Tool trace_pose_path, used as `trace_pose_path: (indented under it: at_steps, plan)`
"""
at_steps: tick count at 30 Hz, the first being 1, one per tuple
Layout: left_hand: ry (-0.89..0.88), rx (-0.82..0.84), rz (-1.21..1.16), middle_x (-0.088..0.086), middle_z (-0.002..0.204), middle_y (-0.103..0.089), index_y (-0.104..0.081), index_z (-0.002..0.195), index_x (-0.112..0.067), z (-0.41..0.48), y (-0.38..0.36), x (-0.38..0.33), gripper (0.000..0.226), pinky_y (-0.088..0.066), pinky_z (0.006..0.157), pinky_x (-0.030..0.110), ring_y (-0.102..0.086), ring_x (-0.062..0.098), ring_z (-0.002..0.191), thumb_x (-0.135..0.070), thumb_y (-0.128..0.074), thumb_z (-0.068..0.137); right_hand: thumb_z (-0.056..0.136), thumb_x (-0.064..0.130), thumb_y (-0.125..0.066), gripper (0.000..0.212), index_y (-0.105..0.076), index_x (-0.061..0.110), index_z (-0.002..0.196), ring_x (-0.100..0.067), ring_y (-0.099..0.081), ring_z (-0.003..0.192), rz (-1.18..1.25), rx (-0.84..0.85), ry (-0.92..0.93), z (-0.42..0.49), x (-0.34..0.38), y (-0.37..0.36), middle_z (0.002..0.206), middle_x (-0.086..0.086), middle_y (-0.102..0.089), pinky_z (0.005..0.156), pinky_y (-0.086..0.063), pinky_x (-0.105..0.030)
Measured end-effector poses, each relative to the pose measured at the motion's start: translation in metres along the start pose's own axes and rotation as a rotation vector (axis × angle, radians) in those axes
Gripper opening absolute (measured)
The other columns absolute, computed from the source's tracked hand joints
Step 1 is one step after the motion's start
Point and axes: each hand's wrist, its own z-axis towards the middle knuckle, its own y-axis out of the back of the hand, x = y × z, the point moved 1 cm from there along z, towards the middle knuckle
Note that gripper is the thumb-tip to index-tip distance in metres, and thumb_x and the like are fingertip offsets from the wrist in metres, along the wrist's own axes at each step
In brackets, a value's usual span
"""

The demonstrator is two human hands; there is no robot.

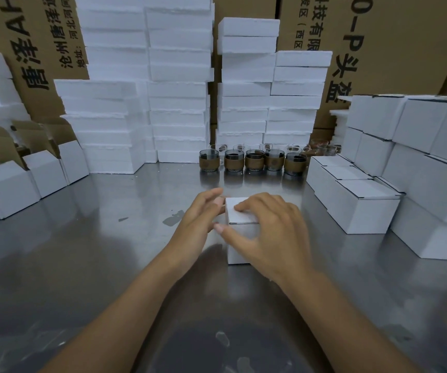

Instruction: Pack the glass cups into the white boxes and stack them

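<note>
White box (pixel 243 218) sits mid-frame on the steel table (pixel 82 251), lid flap down, so what's inside is hidden. Its right side and most of the front face are covered by the hand.

Right hand (pixel 273 232) grasps it from above: bent fingers on the lid, thumb stretched across the front face. Left hand (pixel 199 219) is flat against the box's left side with fingers nearly straight, not wrapped around it. Where its palm meets the box is hidden from here. Both forearms run out of the bottom of the frame.

Glass cups (pixel 254 160) are above the box, centre frame, well apart from it. Five stand in the front row with brown sleeves and dark rims. Clear glasses (pixel 321 149) stand behind them, overlapping and reflective, so I can't count them.

Right of frame: closed boxes (pixel 364 208) stacked in steps, the pile cut off by the right edge. Left of frame: open boxes (pixel 42 168), flaps up and brown inside, interiors not visible, row cut off by the left edge.

Behind, across the upper frame: foam slabs (pixel 179 103) in tall stacks, tops cut off. Brown cartons (pixel 391 49) stand behind those, their print partly hidden. There are smudges on the table near the bottom edge, and I can't tell what they are.
</note>
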Motion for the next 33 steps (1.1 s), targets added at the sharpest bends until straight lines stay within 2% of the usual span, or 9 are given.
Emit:
trace_pose_path:
  at_steps: [3,8,15,19,24,31,33]
  plan:
    - [-0.007,0.011,0.031,-0.008,0.121,-0.06,-0.052,0.115,-0.036,-0.002,-0.002,-0.001,0.039,-0.043,0.098,0.03,-0.058,0.004,0.111,-0.053,-0.044,0.08,0.075,0.047,-0.066,0.037,-0.063,0.016,0.097,-0.022,-0.058,0.09,-0.152,0.046,0.048,-0.003,0.005,0.001,0.093,0.001,-0.062,0.079,-0.041,-0.036]
    - [0.025,-0.078,0.036,-0.001,0.109,-0.064,-0.052,0.113,-0.025,-0.003,0.002,-0.004,0.022,-0.044,0.098,0.034,-0.06,0.014,0.106,-0.031,-0.038,0.098,0.076,0.033,-0.062,0.029,-0.058,0.011,0.094,-0.028,-0.055,0.085,-0.256,0.057,0.002,-0.007,-0.005,0.014,0.09,-0.005,-0.057,0.075,-0.042,-0.039]
    - [0.035,-0.115,0.039,0.0,0.094,-0.064,-0.055,0.106,-0.024,-0.004,0.003,-0.003,0.018,-0.046,0.088,0.032,-0.063,0.016,0.094,-0.026,-0.038,0.099,0.066,0.019,-0.075,0.027,-0.057,0.007,0.084,-0.035,-0.056,0.074,-0.4,-0.035,-0.126,-0.026,-0.069,0.06,0.081,-0.01,-0.058,0.068,-0.045,-0.042]
    - [0.037,-0.114,0.059,0.0,0.092,-0.064,-0.055,0.107,-0.021,-0.005,0.002,-0.001,0.018,-0.046,0.085,0.03,-0.063,0.015,0.091,-0.024,-0.039,0.099,0.066,0.011,-0.074,0.025,-0.058,0.005,0.085,-0.037,-0.06,0.075,-0.497,-0.106,-0.171,-0.034,-0.104,0.08,0.081,-0.014,-0.061,0.075,-0.044,-0.047]
    - [0.037,-0.109,0.072,0.002,0.091,-0.065,-0.056,0.107,-0.02,-0.006,0.002,-0.001,0.019,-0.047,0.084,0.03,-0.064,0.013,0.088,-0.023,-0.039,0.099,0.078,0.009,-0.064,0.015,-0.057,0.005,0.091,-0.034,-0.061,0.085,-0.559,-0.112,-0.196,-0.038,-0.131,0.086,0.088,-0.012,-0.063,0.09,-0.035,-0.051]
    - [0.025,-0.11,0.085,0.002,0.088,-0.064,-0.058,0.103,-0.021,-0.005,0.005,0.002,0.023,-0.047,0.079,0.028,-0.063,0.014,0.084,-0.025,-0.036,0.1,0.086,0.008,-0.054,0.012,-0.055,-0.002,0.092,-0.037,-0.058,0.082,-0.668,-0.164,-0.21,-0.041,-0.133,0.079,0.088,-0.018,-0.058,0.09,-0.035,-0.055]
    - [0.024,-0.111,0.089,0.002,0.087,-0.064,-0.059,0.102,-0.021,-0.004,0.006,0.003,0.023,-0.046,0.076,0.027,-0.063,0.014,0.083,-0.025,-0.036,0.1,0.084,0.007,-0.057,0.013,-0.055,-0.003,0.093,-0.038,-0.058,0.083,-0.673,-0.165,-0.231,-0.043,-0.132,0.078,0.088,-0.019,-0.057,0.09,-0.034,-0.056]
